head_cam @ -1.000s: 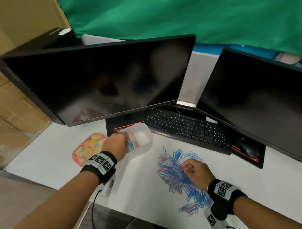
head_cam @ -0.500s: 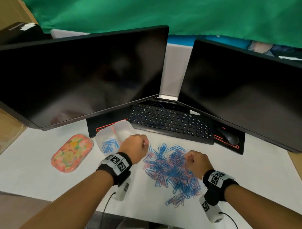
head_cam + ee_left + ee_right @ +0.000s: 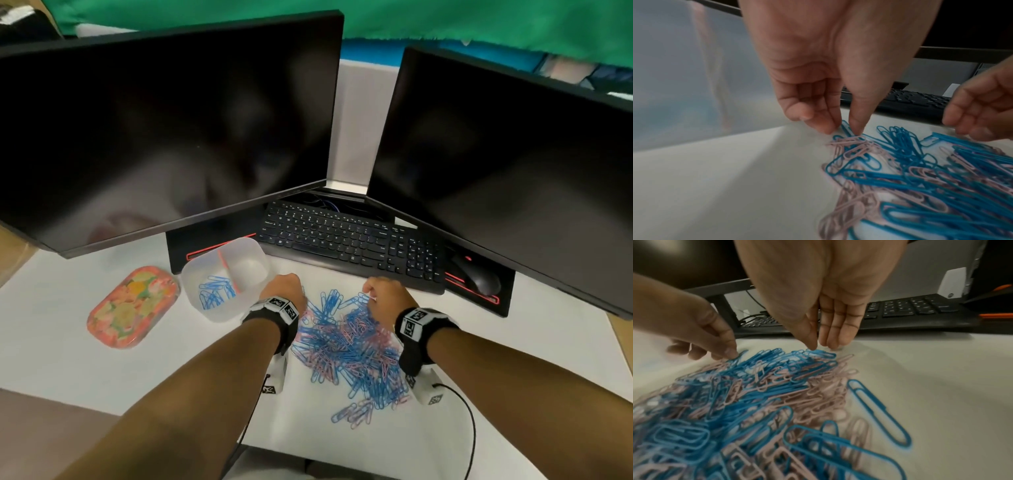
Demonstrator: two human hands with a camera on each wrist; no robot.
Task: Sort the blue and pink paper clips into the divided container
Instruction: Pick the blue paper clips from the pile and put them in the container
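A heap of blue and pink paper clips (image 3: 349,342) lies on the white desk between my wrists. The clear divided container (image 3: 219,313) stands to its left, with several blue clips (image 3: 215,291) in the left compartment; the right compartment looks empty. My left hand (image 3: 286,287) is at the heap's far left edge. In the left wrist view its thumb and forefinger (image 3: 844,129) pinch a blue clip (image 3: 846,128) beside the container wall (image 3: 684,81). My right hand (image 3: 383,298) is at the heap's far edge. Its fingers (image 3: 822,345) point down fairly straight, the thumb tip touching a blue clip (image 3: 822,353).
A black keyboard (image 3: 349,236) and mouse (image 3: 476,277) lie just beyond the heap, under two dark monitors (image 3: 171,120) (image 3: 513,171). A floral tray (image 3: 133,306) sits left of the container. The desk's front edge runs close below my forearms.
My left hand left the container and came right to the heap's left edge. My right hand shifted to the heap's far edge. The head view swung left.
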